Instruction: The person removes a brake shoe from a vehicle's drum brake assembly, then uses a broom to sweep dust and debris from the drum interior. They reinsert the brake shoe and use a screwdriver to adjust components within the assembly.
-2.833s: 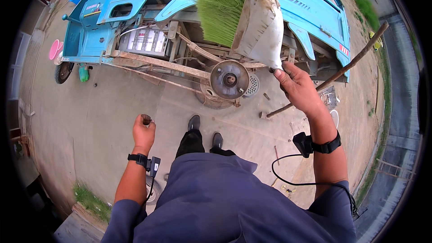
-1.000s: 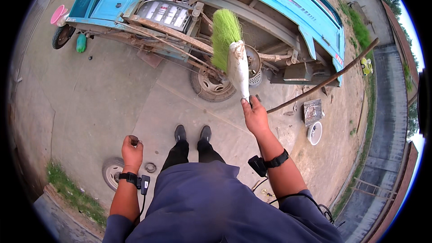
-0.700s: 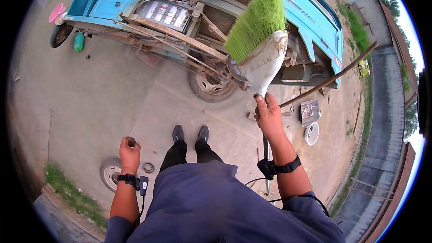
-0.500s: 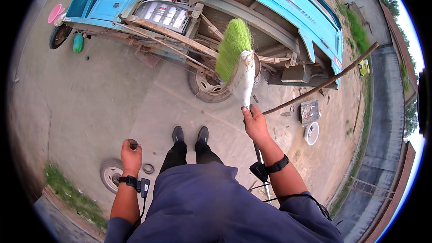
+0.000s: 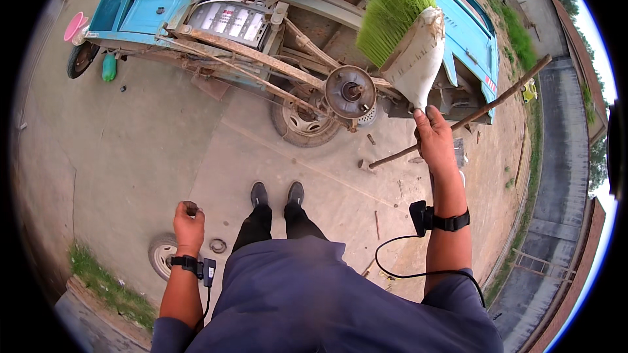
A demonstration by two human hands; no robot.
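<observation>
My right hand [image 5: 435,140] is closed round the narrow neck of a broom [image 5: 425,46] with green bristles and a white head cover. The broom is raised, bristles up, in front of the blue truck's [image 5: 154,0] side. My left hand [image 5: 189,227] hangs at the lower left, fingers curled round a small dark round piece [image 5: 190,208] whose kind I cannot make out. Left of the broom, a bare rusty wheel hub [image 5: 350,92] with a greasy centre shaft juts out from the truck's axle. Behind and below the hub a tyred wheel [image 5: 304,121] shows.
A long wooden handle [image 5: 504,98] with a small block at its lower end slants across the right side. Near my left forearm lie a loose wheel [image 5: 162,255] and a dark ring [image 5: 218,246]. A green bottle [image 5: 109,67] stands by the truck's front tyre [image 5: 82,59].
My right hand has moved right and up with the broom, uncovering the wheel hub. The broom now partly covers the truck's rear side. My left hand has barely moved.
</observation>
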